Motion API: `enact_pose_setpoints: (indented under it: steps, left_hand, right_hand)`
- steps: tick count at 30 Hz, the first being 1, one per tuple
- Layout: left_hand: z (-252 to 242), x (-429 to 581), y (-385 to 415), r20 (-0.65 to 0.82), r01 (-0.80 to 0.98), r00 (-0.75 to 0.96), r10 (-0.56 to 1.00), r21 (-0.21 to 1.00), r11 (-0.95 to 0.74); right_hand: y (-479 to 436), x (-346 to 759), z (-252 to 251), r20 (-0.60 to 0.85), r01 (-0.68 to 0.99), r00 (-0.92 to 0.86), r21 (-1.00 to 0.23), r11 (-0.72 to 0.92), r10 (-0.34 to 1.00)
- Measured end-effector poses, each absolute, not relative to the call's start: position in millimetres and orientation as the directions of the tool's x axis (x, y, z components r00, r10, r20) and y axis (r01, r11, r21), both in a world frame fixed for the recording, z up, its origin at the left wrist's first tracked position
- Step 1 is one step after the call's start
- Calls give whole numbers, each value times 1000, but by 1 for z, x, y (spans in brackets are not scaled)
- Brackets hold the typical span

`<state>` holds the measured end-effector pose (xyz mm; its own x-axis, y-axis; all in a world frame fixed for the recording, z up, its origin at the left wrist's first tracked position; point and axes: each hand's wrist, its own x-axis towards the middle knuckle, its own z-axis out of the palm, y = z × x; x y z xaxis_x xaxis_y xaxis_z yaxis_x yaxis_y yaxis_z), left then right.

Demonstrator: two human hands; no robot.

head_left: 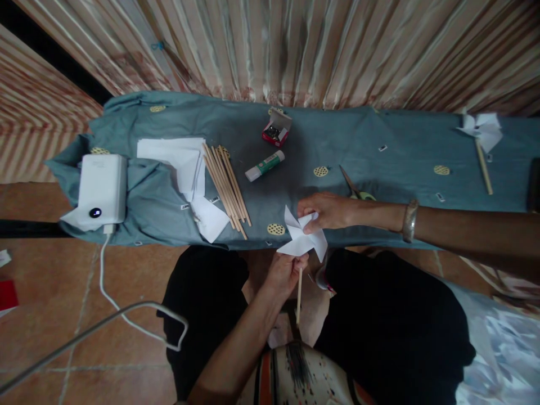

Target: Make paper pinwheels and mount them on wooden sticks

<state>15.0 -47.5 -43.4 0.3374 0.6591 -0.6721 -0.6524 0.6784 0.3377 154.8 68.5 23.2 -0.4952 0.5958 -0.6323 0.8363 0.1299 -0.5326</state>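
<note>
A white paper pinwheel (301,239) hangs at the near edge of the blue cloth-covered surface (379,146). My left hand (287,273) is closed around its wooden stick (299,295), which points down toward my lap. My right hand (324,211), a bracelet on its wrist, pinches the pinwheel's upper folds with closed fingers.
On the cloth lie a bundle of wooden sticks (225,185), white paper sheets (181,160), a glue stick (265,166), an open red box of pins (276,129) and scissors (356,188). A finished pinwheel (483,135) rests far right. A white power bank (102,188) with cable sits left.
</note>
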Motion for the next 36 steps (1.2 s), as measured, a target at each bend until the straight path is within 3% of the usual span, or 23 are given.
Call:
enact_pose_setpoints:
  steps: [17,36]
  left_hand:
    - [-41,10,-43,-696,-626,345,630,330,706]
    - [-38,13,-42,-723,-612,301,622,354,707]
  right_hand:
    - [73,150,25,-632,849,-500,-493,190,592]
    - [73,152,19,-617,820,-529,-550,161,583]
